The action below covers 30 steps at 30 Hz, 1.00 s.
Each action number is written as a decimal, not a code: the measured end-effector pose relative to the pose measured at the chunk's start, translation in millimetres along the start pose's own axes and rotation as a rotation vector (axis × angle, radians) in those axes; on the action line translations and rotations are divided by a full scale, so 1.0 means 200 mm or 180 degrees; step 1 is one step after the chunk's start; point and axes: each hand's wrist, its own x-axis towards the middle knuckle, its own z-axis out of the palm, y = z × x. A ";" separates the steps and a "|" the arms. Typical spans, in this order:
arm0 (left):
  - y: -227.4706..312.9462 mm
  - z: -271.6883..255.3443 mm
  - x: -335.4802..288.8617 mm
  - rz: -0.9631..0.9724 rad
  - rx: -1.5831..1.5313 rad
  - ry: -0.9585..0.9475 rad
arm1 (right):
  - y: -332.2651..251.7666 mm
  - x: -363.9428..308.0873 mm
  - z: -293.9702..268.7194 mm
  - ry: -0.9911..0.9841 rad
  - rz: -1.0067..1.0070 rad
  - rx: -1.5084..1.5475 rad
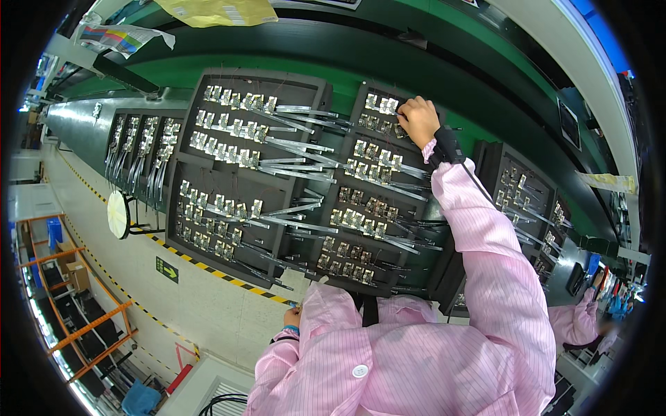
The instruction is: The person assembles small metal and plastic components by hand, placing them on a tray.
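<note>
My right hand [418, 119] reaches to the far end of a dark foam tray [347, 125]. Its fingers are bent and drawn together over the end of the upper rows of small circuit boards [381, 103]; what lies under the fingertips is hidden. A black band [447, 147] with a cable circles that wrist. Lower rows in the same tray carry boards with flat silvery strips [399, 187] trailing to the right. My left hand [292, 317] is low beside my lap, mostly cut off by the pink sleeve, with a blue band at the wrist. Its fingers barely show.
Another dark tray of boards [229, 170] lies to the left, its strips reaching toward the middle tray. Further trays stand at the far left [142, 149] and right [520, 194]. A round stool [118, 214] is beside the bench. Another person's pink sleeve [576, 322] shows at right.
</note>
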 end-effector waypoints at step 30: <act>-0.02 0.00 0.03 0.0058 -0.0054 0.0048 | 0.03 0.00 -0.10 -0.0297 -0.0810 -0.0829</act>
